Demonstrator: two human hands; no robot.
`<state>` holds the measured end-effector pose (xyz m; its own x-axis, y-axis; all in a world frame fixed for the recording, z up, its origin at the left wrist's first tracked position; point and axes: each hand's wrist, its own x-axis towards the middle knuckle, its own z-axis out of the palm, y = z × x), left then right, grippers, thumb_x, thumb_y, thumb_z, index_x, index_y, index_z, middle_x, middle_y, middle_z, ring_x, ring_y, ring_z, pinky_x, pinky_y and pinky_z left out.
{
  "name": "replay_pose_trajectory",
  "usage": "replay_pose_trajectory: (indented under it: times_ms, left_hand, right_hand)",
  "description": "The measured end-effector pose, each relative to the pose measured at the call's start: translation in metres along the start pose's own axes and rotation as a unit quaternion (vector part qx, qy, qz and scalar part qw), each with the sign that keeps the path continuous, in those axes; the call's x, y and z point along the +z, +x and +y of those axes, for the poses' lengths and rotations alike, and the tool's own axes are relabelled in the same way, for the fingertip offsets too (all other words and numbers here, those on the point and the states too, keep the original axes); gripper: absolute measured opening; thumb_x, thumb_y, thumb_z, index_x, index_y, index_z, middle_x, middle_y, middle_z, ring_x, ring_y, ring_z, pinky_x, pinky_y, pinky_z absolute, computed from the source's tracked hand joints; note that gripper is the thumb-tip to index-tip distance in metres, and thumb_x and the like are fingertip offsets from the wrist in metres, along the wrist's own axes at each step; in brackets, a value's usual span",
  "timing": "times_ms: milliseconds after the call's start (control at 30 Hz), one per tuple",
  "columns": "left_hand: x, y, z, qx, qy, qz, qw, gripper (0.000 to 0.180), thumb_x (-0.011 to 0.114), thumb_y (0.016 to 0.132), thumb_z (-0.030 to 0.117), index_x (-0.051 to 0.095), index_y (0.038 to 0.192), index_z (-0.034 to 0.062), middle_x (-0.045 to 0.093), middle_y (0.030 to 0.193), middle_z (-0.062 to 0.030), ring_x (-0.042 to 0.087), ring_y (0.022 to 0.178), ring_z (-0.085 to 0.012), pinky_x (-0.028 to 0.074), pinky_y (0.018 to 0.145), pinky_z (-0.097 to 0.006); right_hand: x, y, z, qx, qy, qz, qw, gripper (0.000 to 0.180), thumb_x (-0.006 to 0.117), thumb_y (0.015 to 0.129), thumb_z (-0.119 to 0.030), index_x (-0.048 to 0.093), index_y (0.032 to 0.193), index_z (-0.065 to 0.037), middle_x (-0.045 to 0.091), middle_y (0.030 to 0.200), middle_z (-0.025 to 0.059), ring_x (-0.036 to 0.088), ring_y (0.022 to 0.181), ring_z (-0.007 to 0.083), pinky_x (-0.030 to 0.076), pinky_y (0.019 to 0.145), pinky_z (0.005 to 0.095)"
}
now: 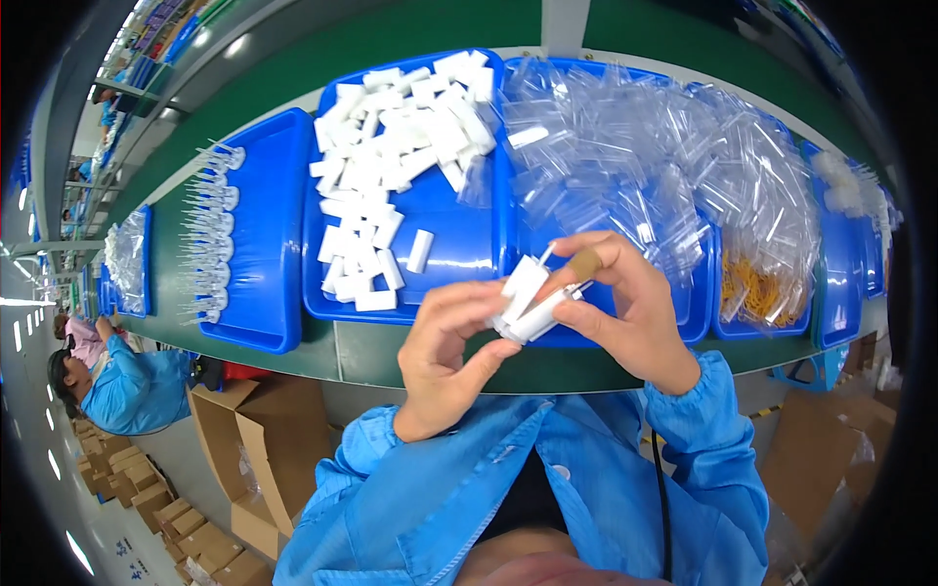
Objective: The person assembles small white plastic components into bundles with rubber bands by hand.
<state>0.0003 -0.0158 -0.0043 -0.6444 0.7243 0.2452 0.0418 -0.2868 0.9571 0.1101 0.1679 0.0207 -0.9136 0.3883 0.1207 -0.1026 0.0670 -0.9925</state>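
Pinching the same small white pieces (525, 298) from both sides above the surface (371, 356), left hand (445, 356) steadies them underneath while right hand (625, 308) clamps their top, before a blue tray (459, 220) of spare pieces.

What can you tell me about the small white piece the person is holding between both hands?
The small white block-shaped piece looks like matte plastic, the same kind as the loose white pieces heaped in the blue plastic tray behind it. It sits tilted, held above the tray's near edge. With it is a second white, rounder part, with a thin metallic tip showing on its right. The left hand pinches it from below, the right hand from the right; a tan wrap covers one right fingertip. How the parts join is hidden by the fingers.
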Motion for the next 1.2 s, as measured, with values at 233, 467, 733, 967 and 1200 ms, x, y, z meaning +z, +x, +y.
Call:
replay_pose_trajectory:
  times_ms: [233,467,733,967,1200]
  left_hand:
    - [-0.005,0.012,0.003,-0.143,-0.078,-0.087,0.983,0.043,0.067,0.087,-0.007,0.052,0.127,-0.0040,0.048,0.133,-0.0187,0.055,0.123,-0.0280,0.054,0.099,-0.039]
    - [-0.018,0.015,0.010,-0.002,0.296,-0.003,0.955,0.031,0.072,0.083,-0.003,0.066,0.112,0.0035,0.059,0.123,-0.0144,0.063,0.109,-0.0262,0.055,0.084,-0.034]
    - [-0.025,0.026,0.014,0.024,0.417,-0.090,0.904,0.026,0.073,0.082,-0.001,0.067,0.106,0.0040,0.057,0.124,-0.0149,0.063,0.107,-0.0326,0.053,0.089,-0.038]
    - [-0.034,0.027,0.001,-0.002,0.372,-0.110,0.922,0.029,0.075,0.082,0.000,0.068,0.109,0.0055,0.055,0.129,-0.0139,0.060,0.116,-0.0335,0.051,0.095,-0.039]
    - [-0.029,0.020,-0.002,-0.019,0.225,-0.061,0.972,0.027,0.073,0.084,0.000,0.066,0.110,0.0018,0.053,0.128,-0.0152,0.060,0.116,-0.0289,0.051,0.097,-0.039]
  right_hand:
    - [-0.002,-0.021,0.006,-0.004,-0.010,0.009,1.000,0.025,0.075,0.085,-0.009,0.063,0.107,-0.004,0.065,0.114,0.0107,0.053,0.121,0.0241,0.050,0.095,0.0356]
    - [-0.047,-0.002,0.003,-0.159,-0.538,0.076,0.824,0.023,0.070,0.079,-0.002,0.067,0.101,-0.007,0.068,0.099,0.0052,0.058,0.092,0.0238,0.044,0.080,0.0356]
    - [-0.036,0.020,0.020,-0.194,-0.662,-0.036,0.723,0.016,0.064,0.077,-0.008,0.065,0.093,-0.007,0.060,0.091,0.0045,0.055,0.090,0.0208,0.043,0.080,0.0333]
    - [-0.028,0.021,0.013,-0.122,-0.649,-0.135,0.739,0.035,0.069,0.075,-0.002,0.063,0.110,-0.004,0.060,0.097,0.0080,0.058,0.092,0.0235,0.046,0.083,0.0326]
    - [-0.009,0.016,-0.009,0.040,-0.004,0.074,0.996,0.040,0.071,0.091,-0.012,0.054,0.125,0.000,0.062,0.095,0.0042,0.062,0.089,0.0101,0.049,0.081,0.0239]
